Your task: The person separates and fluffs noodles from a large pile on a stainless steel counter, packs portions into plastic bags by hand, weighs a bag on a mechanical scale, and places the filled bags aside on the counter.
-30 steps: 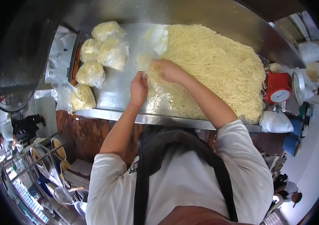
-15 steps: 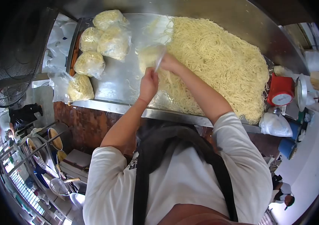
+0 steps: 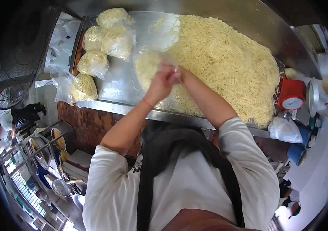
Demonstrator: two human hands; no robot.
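A clear plastic bag of noodles (image 3: 147, 69) lies on the metal tray (image 3: 114, 86), left of the large noodle heap (image 3: 229, 65). My left hand (image 3: 164, 81) is closed on the bag's edge, its fingers pinched together. My right hand (image 3: 173, 69) is right beside it at the same bag, partly covered by plastic and blurred, so its fingers cannot be made out. Several filled bags of noodles (image 3: 118, 41) sit at the tray's left end. The one nearest me (image 3: 83, 87) has loose plastic spreading to its left.
At the right end stand a red scale (image 3: 291, 92) and a white plastic bag (image 3: 285, 129). A wire-mesh fan (image 3: 15, 69) is at the left. Pots (image 3: 60, 139) and a strainer (image 3: 61, 188) are lower left. People are visible at far left and lower right.
My left hand has moved right and up to meet my right hand. The bag of noodles now rests lower and wider on the tray, and the plastic has shifted over my right hand.
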